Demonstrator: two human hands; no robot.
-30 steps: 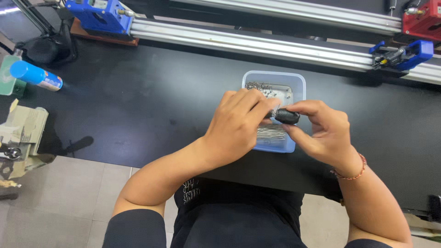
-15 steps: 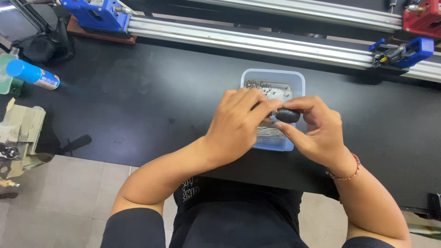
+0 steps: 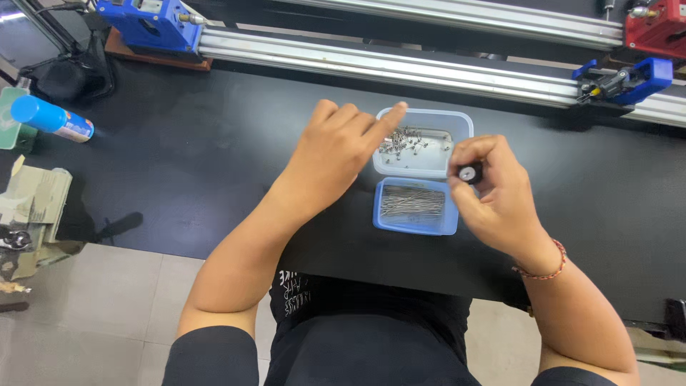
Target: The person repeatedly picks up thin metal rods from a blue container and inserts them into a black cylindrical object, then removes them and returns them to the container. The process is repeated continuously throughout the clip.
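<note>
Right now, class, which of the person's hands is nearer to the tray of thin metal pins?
Right. The right hand, holding a small black cylinder, sits at the pin tray's right edge. The left hand is up-left, fingertips over the clear box of small parts.

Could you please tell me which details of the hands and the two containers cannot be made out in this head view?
- Small black part in the right hand: the fingers cover most of it, so its shape is unclear.
- Left hand: seen from the back; whether the fingertips hold anything is hidden.
- Bits in the clear tub: too small to identify.
- Thin metal pieces in the blue tray: too fine to count.
</note>
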